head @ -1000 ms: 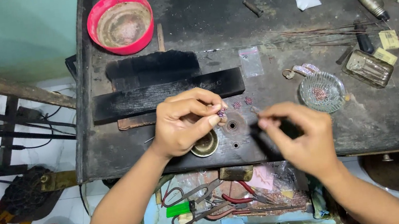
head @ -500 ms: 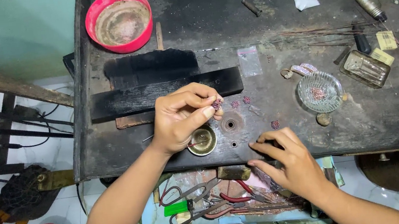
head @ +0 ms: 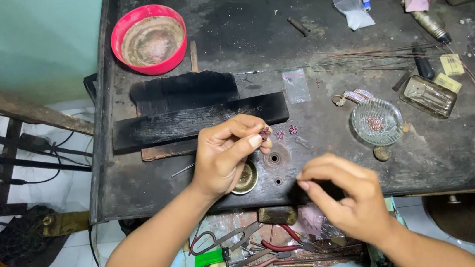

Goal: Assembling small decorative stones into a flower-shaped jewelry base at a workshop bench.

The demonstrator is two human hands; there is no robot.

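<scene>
A small reddish beaded piece (head: 264, 132) is pinched in the grip of the left hand (head: 225, 152) at frame centre, just above the dark worktop (head: 226, 23); it is best kept low and steady. The right hand (head: 347, 195) is curled, seemingly empty. A clear bag (head: 296, 85) lies above; yellow tags (head: 452, 64) lie right.
</scene>
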